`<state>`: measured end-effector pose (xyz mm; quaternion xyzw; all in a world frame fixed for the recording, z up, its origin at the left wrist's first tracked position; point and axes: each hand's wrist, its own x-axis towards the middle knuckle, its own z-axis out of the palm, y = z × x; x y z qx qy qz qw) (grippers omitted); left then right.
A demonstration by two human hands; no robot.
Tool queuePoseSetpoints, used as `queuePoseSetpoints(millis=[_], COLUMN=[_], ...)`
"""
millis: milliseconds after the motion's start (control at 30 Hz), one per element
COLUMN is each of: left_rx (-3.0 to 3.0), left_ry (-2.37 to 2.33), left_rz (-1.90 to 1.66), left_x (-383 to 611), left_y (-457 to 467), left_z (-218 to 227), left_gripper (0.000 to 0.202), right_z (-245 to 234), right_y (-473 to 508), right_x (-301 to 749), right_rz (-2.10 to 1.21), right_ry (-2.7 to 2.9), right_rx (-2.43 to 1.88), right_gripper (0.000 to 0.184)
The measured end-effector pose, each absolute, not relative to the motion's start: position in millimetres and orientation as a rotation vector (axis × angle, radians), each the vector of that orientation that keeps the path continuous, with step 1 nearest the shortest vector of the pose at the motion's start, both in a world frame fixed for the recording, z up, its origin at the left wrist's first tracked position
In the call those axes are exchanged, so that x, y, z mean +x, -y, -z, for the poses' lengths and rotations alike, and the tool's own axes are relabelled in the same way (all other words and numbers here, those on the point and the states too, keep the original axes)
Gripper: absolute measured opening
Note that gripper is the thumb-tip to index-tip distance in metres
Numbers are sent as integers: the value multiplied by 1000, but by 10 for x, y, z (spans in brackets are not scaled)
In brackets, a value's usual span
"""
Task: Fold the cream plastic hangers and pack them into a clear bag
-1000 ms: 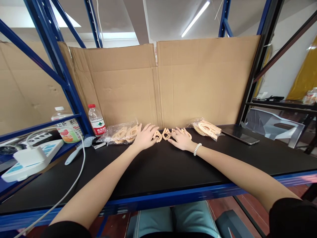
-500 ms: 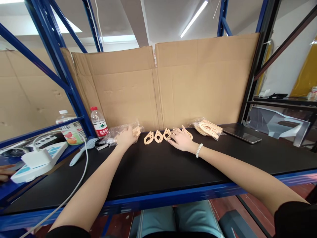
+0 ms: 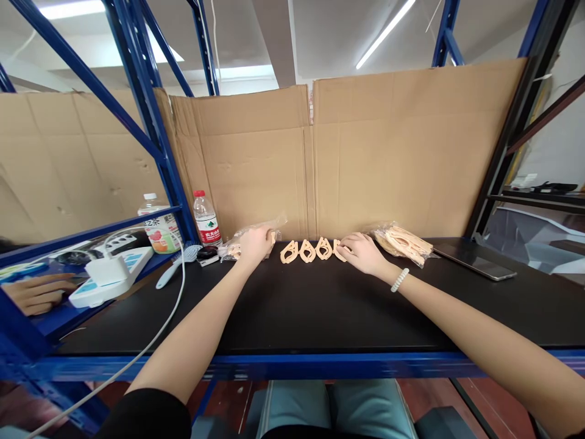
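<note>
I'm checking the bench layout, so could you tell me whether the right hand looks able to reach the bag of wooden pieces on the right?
Probably yes. The right hand rests at the row of wooden pieces, and the right-side bag lies just beside it on the black shelf top, with nothing standing between them.

Bench [image 3: 292, 317] front: bare black surface, open passage across the near half. Rear blocked by cardboard wall [image 3: 365, 152]. Along it: left bag [image 3: 237, 244], row of wooden pieces [image 3: 307, 250], right bag [image 3: 404, 242], tablet [image 3: 475, 262]. Left edge: bottle [image 3: 206, 219], brush [image 3: 176, 265], cable [image 3: 150, 341].
</note>
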<state>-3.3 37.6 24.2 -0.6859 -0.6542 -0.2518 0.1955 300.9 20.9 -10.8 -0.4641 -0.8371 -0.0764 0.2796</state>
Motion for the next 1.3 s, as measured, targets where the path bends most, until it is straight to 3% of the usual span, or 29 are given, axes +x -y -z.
queuePoseSetpoints(millis=[267, 400, 500, 667, 800, 967, 1300], left_rx=[-2682, -3043, -3224, -3002, -2908, -2945, -2860], left_ry=[1041, 847, 853, 1006, 997, 1023, 1040], left_rz=[975, 680, 435, 531, 329, 284, 362], left_x=[350, 469, 510, 586, 613, 629, 726], left_y=[-97, 126, 196, 152, 125, 143, 159], left_z=[-282, -304, -284, -104, 39, 70, 207], left_gripper=[25, 15, 26, 34, 60, 54, 59], right_z=[-7, -59, -89, -80, -5, 18, 25], right_y=[-273, -270, -230, -101, -6, 71, 74], right_x=[3189, 3227, 3224, 3117, 2989, 2923, 2925], right_rz=[-71, -188, -260, -296, -179, -61, -24], right_ry=[1928, 1815, 1865, 2325, 2677, 2770, 2812], right_rx=[-1231, -1229, -1189, -996, -845, -896, -819], right_gripper=[34, 31, 31, 30, 42, 42, 22])
